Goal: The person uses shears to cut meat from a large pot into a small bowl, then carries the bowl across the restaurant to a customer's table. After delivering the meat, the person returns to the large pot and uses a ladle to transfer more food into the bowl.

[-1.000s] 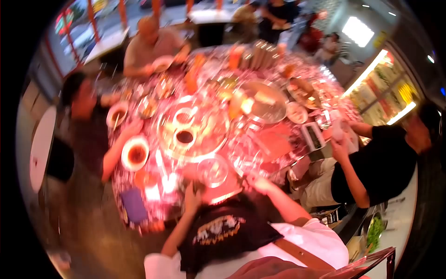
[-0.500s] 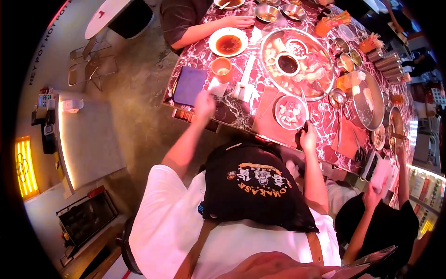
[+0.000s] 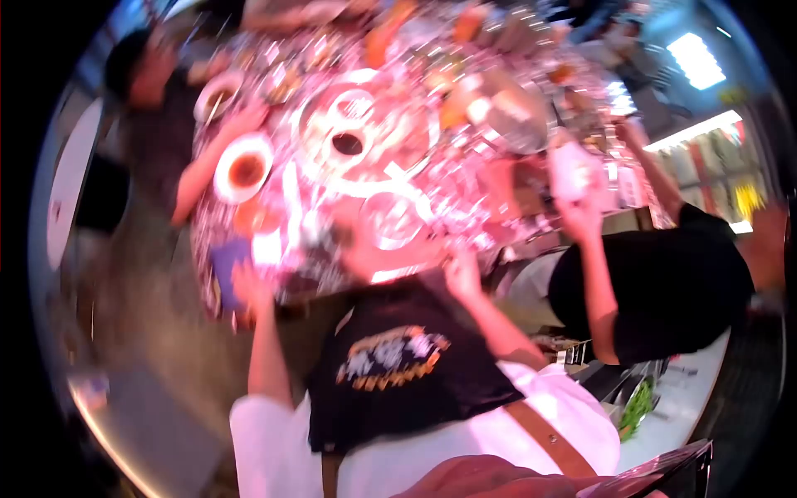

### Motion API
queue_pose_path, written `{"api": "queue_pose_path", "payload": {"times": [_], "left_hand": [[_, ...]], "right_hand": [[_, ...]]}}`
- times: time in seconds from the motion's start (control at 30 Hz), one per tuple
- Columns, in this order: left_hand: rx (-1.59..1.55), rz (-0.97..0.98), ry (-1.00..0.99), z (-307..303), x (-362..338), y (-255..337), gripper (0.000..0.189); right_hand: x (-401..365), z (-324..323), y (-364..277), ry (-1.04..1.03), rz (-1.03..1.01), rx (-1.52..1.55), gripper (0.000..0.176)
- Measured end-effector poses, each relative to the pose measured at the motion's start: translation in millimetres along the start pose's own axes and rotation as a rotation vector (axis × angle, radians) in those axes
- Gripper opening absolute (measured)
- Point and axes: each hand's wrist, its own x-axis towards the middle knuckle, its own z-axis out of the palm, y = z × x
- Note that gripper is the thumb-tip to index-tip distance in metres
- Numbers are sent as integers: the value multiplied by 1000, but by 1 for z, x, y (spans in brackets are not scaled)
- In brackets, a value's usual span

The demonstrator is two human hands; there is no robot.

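The view is smeared by motion. My left hand (image 3: 251, 286) is at the near left edge of the table, over or beside a flat blue-purple pad (image 3: 226, 270); its fingers are too blurred to read. By the front edge my right hand (image 3: 462, 272) is closed, and what it grips is not clear. Up and left of it sits a bowl of pale food pieces (image 3: 392, 221). A pale slender shape (image 3: 408, 187) runs between that bowl and a large round hot pot (image 3: 307, 120), which has a dark round cup (image 3: 348, 144) inside it.
Across the left corner, another person's arm (image 3: 214, 158) rests near a white plate of red-brown sauce (image 3: 246, 168). An orange cup (image 3: 254, 216) stands close to it. To my right, a person in black (image 3: 656, 290) holds a pink-white cloth-like item (image 3: 573, 170). A metal pan (image 3: 519, 112) is farther back.
My view has swung to the right, shifting the table left in the picture. My left hand has moved from near the orange cup to the blue-purple pad. The right hand remains near the bowl.
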Motion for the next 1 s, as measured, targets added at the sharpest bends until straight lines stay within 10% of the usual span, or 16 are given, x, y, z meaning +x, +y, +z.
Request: {"api": "queue_pose_path", "payload": {"times": [0.17, 1.0], "left_hand": [[823, -48, 98, -23, -7, 136, 46], [812, -117, 110, -29, 8, 148, 47]], "right_hand": [[-18, -1, 7, -5, 171, 30, 32], [24, -18, 75, 175, 355, 171, 30]]}}
